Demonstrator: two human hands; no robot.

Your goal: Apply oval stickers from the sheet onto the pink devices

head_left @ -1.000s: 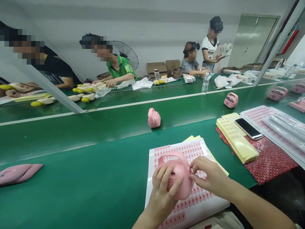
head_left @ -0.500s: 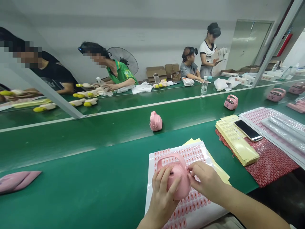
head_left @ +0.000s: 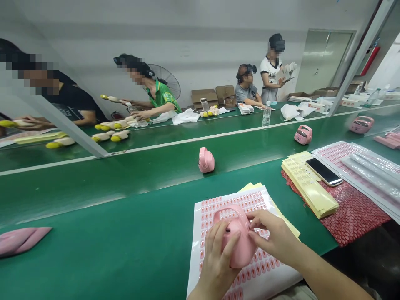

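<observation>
A pink plastic toy with a handle [head_left: 236, 233] is held above a white sheet of small pink stickers [head_left: 218, 202] near the table's front edge. My left hand [head_left: 217, 260] wraps round the toy's left side and bottom. The fingertips of my right hand [head_left: 271, 237] pinch against the toy's right side; whether a sticker lies under them I cannot make out. Yellow backing sheets [head_left: 254, 186] poke out from under the sticker sheet.
Pink toys [head_left: 206, 160] [head_left: 303, 134] [head_left: 361, 123] ride the green belt [head_left: 125, 166]. To the right lie a stack of yellow sheets [head_left: 312, 189], a phone [head_left: 323, 171] and red sticker sheets [head_left: 356, 208]. A pink bag [head_left: 21, 239] lies at left. Several people work across the belt.
The toy has tipped and shifted slightly right and down in my hands. My right fingertips stay pressed on its right side. A worker across the belt has lifted a yellow-tipped item.
</observation>
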